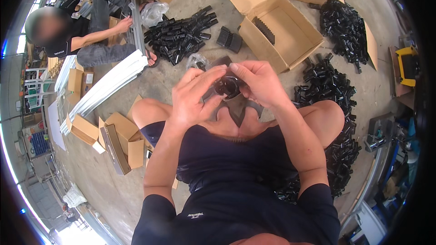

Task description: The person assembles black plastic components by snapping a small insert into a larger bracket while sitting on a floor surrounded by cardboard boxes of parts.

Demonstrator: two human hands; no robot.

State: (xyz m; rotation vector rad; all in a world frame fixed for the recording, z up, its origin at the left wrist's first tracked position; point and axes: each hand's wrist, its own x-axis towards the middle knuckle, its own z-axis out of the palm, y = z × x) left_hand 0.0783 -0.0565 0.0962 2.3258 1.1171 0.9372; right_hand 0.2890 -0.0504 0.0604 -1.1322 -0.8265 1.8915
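Above my lap, both hands meet around a small clear, shiny bag-like thing (228, 88) with dark contents. What those contents are I cannot make out. My left hand (193, 95) is closed along its left side, thumb below and fingertips at the upper edge. From the other side my right hand (262, 84) pinches that edge between thumb and forefinger, close to the left fingertips. Part of the bag is hidden behind the fingers. Just beyond my hands lies crumpled clear plastic (196, 61) on the floor.
An open cardboard box (290, 31) with a black comb-like row of parts stands ahead. Black tubular parts lie in piles at the far left (179, 36), far right (345, 31) and right (324, 81). Another person (91, 22) sits at left, beside white profiles (109, 79). Small cartons (120, 129) lie nearer.
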